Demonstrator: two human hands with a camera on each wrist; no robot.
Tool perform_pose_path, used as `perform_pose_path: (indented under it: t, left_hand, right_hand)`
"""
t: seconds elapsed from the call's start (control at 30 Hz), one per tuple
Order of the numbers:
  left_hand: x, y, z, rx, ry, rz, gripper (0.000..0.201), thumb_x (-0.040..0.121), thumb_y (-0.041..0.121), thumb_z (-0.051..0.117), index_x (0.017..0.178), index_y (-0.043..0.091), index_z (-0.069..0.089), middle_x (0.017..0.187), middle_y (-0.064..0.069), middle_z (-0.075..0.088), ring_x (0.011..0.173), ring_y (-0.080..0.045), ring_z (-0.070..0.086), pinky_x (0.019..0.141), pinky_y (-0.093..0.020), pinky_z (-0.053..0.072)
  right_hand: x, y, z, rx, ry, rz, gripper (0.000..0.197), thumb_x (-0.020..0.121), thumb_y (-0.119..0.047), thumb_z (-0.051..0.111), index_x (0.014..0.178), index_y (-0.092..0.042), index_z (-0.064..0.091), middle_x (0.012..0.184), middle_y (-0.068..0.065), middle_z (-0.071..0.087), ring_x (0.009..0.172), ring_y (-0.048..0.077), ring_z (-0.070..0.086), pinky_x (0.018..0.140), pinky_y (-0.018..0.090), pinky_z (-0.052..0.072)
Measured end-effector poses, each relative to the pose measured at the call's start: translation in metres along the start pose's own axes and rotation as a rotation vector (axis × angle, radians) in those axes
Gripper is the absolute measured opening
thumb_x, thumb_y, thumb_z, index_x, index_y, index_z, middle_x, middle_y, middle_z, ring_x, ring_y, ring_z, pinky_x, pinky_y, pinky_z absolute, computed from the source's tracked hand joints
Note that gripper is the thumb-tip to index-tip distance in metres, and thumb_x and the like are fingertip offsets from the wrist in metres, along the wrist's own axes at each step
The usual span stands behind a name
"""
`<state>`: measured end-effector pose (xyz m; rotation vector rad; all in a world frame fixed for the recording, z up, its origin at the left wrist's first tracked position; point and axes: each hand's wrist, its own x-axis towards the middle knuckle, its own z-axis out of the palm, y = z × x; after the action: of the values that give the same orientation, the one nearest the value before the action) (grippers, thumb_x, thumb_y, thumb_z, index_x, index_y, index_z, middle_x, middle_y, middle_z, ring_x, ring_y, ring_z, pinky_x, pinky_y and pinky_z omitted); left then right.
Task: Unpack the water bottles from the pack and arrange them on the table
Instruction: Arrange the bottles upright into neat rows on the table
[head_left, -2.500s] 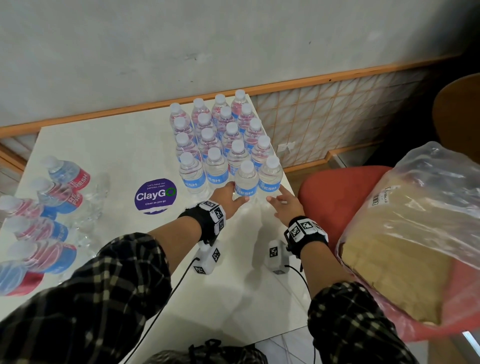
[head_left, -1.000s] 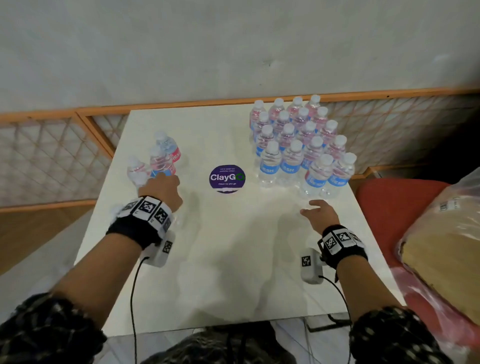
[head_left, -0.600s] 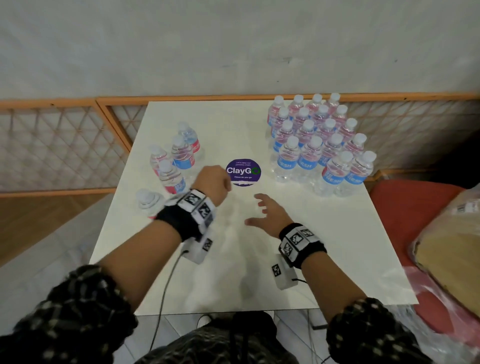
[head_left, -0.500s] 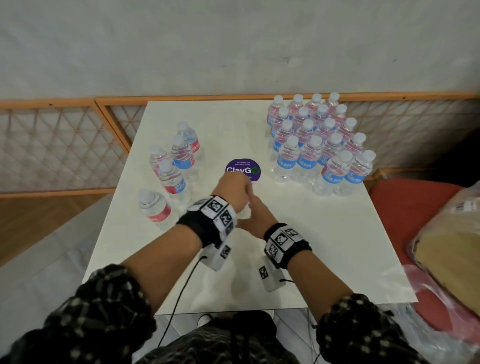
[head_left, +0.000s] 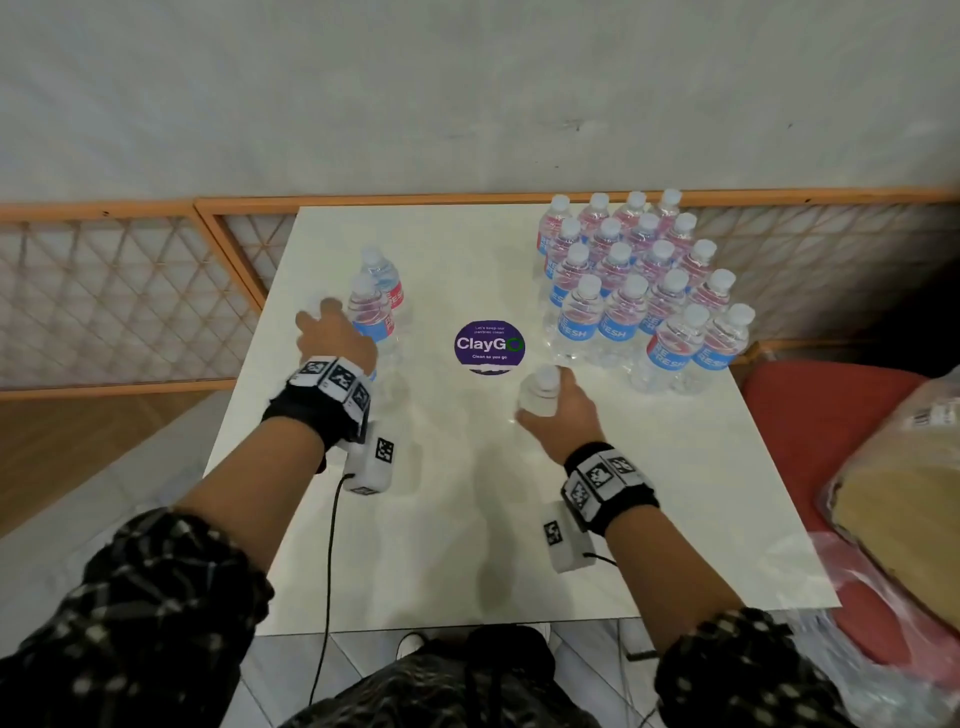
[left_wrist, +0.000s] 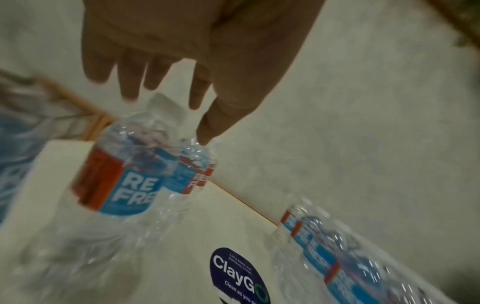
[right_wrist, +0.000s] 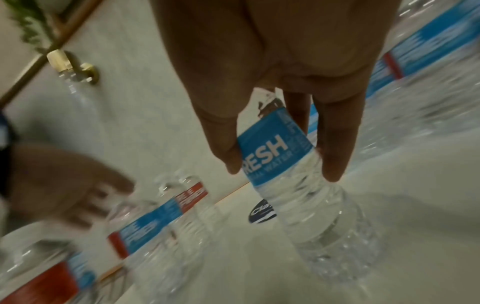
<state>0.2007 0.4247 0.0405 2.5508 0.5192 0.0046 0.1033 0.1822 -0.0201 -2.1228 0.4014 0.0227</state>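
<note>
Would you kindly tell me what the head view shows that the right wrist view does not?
Only the head view shows the red chair and the bagged tan bundle. Only the right wrist view shows the right hand's fingers wrapped round the clear bottle's blue label. Both show the purple round ClayGo sticker and the open left hand.

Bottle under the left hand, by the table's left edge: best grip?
Take the bottle around its neck just below the white cap, coming from above. It stands upright with another bottle close behind, so the top looks freest. The left hand hovers open over it.
</note>
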Motion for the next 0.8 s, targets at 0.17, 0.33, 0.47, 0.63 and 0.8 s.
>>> perform_pose_path:
  t: [0.17,0.33,0.47,0.63,0.8]
  left_hand:
    - [-0.007,0.001,0.008,0.038,-0.147,0.203,0.031,0.087,0.016,0.06,0.117,0.008,0.054,0.117,-0.015,0.061,0.11,-0.035,0.056,0.089,-0.036,0.043]
    - [-0.055,0.046,0.035,-0.093,-0.365,0.416,0.036,0.078,0.015,0.072,0.113,0.015,0.062,0.11,-0.011,0.066,0.101,-0.029,0.062,0.08,-0.029,0.047]
    - [-0.1,0.088,0.058,-0.168,-0.596,0.574,0.032,0.077,0.012,0.072,0.108,0.012,0.064,0.101,-0.006,0.066,0.089,-0.024,0.063,0.06,-0.015,0.049]
    - [-0.128,0.109,0.079,-0.105,-0.663,0.689,0.034,0.086,0.016,0.058,0.119,0.013,0.062,0.11,-0.008,0.066,0.101,-0.023,0.061,0.076,-0.022,0.041]
    - [-0.115,0.101,0.079,-0.281,-0.66,0.512,0.033,0.085,0.018,0.057,0.117,0.012,0.064,0.115,-0.004,0.064,0.107,-0.021,0.061,0.086,-0.024,0.045]
  right_hand:
    - [0.003,0.024,-0.036,0.066,0.106,0.072,0.079,0.072,-0.022,0.079,0.137,-0.019,0.035,0.128,0.006,0.054,0.118,0.025,0.051,0.095,0.029,0.04]
    - [-0.009,0.03,-0.037,0.073,0.224,-0.065,0.106,0.065,-0.021,0.085,0.147,-0.028,0.018,0.15,0.0,0.027,0.139,0.02,0.022,0.114,0.038,0.023]
    - [-0.012,0.022,-0.042,-0.14,0.208,-0.287,0.091,0.065,-0.033,0.084,0.141,-0.031,0.035,0.152,0.006,0.02,0.142,0.027,0.013,0.114,0.039,0.017]
    - [-0.012,0.019,-0.064,-0.177,0.098,-0.198,0.068,0.061,-0.025,0.086,0.123,-0.03,0.058,0.154,0.009,0.011,0.142,0.029,0.009,0.115,0.039,0.019]
    - [-0.013,0.015,-0.067,-0.222,0.062,-0.128,0.043,0.066,-0.032,0.084,0.104,-0.029,0.066,0.152,0.005,0.005,0.138,0.027,0.011,0.113,0.038,0.025]
